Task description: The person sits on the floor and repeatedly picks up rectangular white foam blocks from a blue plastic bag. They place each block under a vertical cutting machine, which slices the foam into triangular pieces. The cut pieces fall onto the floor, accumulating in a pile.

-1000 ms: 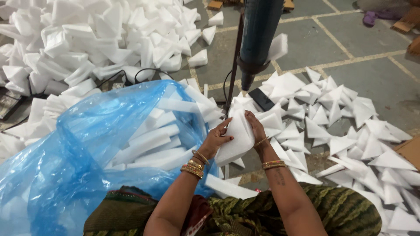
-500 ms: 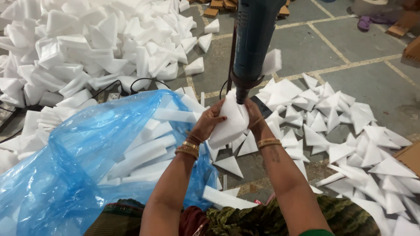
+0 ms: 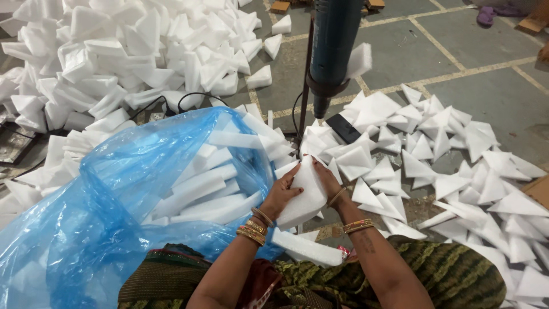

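A thick white foam block [image 3: 306,193], matt and finely grained with squared edges, is held upright between both hands just above the person's lap, in front of the mouth of the blue bag. The left hand [image 3: 281,194] presses its fingers [image 3: 294,178] flat and close together against the block's left face, thumb round the near edge; the right hand [image 3: 327,180] clasps the opposite side, its fingers mostly hidden behind the foam, so how they lie cannot be told. Both wrists carry stacked gold and red bangles [image 3: 254,224]. Just below the block a long flat foam slab [image 3: 305,247] lies across the lap on green patterned cloth [image 3: 452,274]. To the left, the thin, glossy, crinkled blue plastic bag [image 3: 108,217] holds stacked long foam bars [image 3: 197,186] that show through its translucent skin. To the right, a scatter of flat white foam triangles [image 3: 434,166], sharp-cornered and thin, covers the grey tiled floor [image 3: 469,63]. Above the block a dark teal cylindrical tool [image 3: 333,46] hangs on a slim upright stand, a small foam piece [image 3: 358,60] beside its barrel and a black flat object [image 3: 343,128] lying under its tip. At the top left rises a high heap of chunky white foam offcuts [image 3: 131,51], with a black cable [image 3: 189,98] looping along its foot.
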